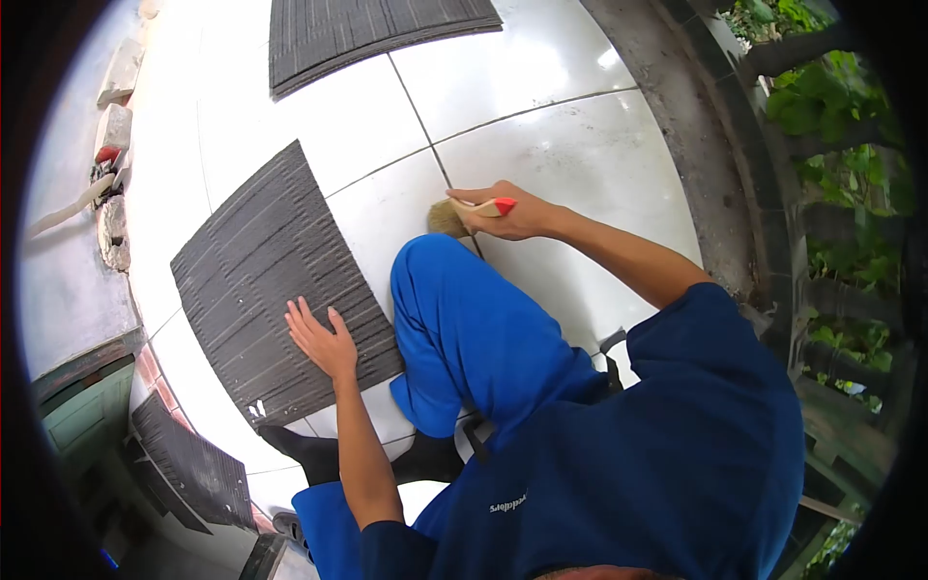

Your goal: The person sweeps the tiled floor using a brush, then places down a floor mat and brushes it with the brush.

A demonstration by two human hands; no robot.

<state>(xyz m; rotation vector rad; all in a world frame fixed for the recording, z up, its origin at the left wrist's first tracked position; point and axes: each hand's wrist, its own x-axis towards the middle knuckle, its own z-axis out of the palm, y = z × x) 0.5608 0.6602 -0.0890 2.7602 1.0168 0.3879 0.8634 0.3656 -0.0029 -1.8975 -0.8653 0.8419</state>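
My right hand is closed round the handle of a paintbrush, which is pale wood with a red tip. Its tan bristles are over the white floor tiles, close to a dark grout line and my raised knee; I cannot tell whether they touch the tile. My left hand lies flat with fingers spread on a dark grey ribbed carpet tile. Several small white specks show on that carpet tile, with a larger white mark near its lower corner.
Another grey carpet tile or stack lies at the far end. More dark carpet is at the lower left by a green door. Bricks line the left wall. A concrete edge and plants border the right.
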